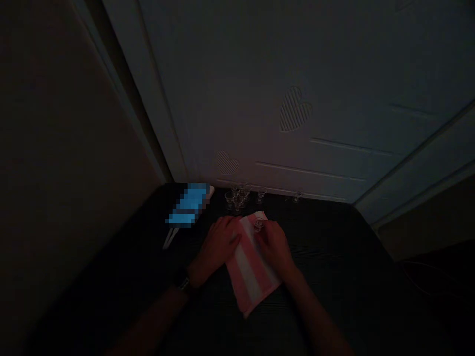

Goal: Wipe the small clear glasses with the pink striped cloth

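A pink and white striped cloth (pixel 248 274) lies on the dark table in front of me. My left hand (pixel 222 242) rests on its left edge, fingers stretched out and nothing in them. Over the right side of the cloth, my right hand (pixel 275 244) pinches a small clear glass cup (pixel 259 224) between thumb and fingers. Just beyond the cloth stands a cluster of several similar small glasses (pixel 237 198). Another glass (pixel 261 196) stands slightly to their right, and a further small clear piece (pixel 297 197) is farther right, its shape dim.
A flat device with a lit, blurred screen (pixel 189 205) lies at the back left of the dark table (pixel 326 257), with a white cable or strap (pixel 169 238) by it. A pale panel with heart reliefs (pixel 260 123) rises behind the table. The light is very low.
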A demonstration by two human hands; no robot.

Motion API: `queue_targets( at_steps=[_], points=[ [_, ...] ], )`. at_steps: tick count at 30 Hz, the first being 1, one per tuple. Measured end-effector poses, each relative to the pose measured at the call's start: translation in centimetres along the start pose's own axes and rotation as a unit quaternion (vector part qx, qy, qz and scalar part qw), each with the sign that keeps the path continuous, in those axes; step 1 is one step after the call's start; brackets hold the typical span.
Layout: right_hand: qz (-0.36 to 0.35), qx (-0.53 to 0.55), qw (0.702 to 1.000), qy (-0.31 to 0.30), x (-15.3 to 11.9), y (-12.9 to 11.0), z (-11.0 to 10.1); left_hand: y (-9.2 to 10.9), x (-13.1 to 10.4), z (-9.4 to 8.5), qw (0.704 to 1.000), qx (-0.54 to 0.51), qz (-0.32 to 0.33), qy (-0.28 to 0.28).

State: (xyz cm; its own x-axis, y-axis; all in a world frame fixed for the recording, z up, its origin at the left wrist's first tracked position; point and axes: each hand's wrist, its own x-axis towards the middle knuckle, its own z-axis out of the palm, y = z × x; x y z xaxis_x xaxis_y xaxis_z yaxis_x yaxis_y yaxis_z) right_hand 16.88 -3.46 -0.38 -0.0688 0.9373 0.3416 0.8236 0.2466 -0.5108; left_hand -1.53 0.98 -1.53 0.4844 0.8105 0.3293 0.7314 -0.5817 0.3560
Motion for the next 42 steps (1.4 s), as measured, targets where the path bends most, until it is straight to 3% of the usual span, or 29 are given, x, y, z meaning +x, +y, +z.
queue_targets(
  at_steps=[12, 16, 21, 28, 36, 42],
  points=[
    [-0.051, -0.018, 0.999, 0.000, -0.1, -0.9, -0.6, -0.1, 0.1, -0.3, 0.997, -0.078, 0.024, -0.001],
    [-0.051, -0.014, 0.999, 0.000, -0.2, -0.9, -0.7, 0.3, 0.2, -0.6, 0.989, -0.149, -0.014, 0.010],
    [-0.060, 0.020, 0.998, -0.008, -0.2, -0.6, -0.4, 0.1, 0.6, -0.5, 0.967, -0.244, -0.068, 0.021],
    [-0.084, 0.075, 0.993, -0.022, -0.2, -1.0, -0.5, -0.2, 0.9, -0.4, 0.907, -0.408, -0.102, 0.009],
    [-0.006, 0.001, 1.000, 0.014, -0.3, -0.6, -0.3, 0.4, 0.9, -0.8, 0.895, -0.432, -0.106, 0.013],
    [-0.022, -0.002, 1.000, 0.016, -0.4, -0.8, -0.2, 0.4, 1.0, -0.8, 0.895, -0.435, -0.099, 0.006]
  ],
)
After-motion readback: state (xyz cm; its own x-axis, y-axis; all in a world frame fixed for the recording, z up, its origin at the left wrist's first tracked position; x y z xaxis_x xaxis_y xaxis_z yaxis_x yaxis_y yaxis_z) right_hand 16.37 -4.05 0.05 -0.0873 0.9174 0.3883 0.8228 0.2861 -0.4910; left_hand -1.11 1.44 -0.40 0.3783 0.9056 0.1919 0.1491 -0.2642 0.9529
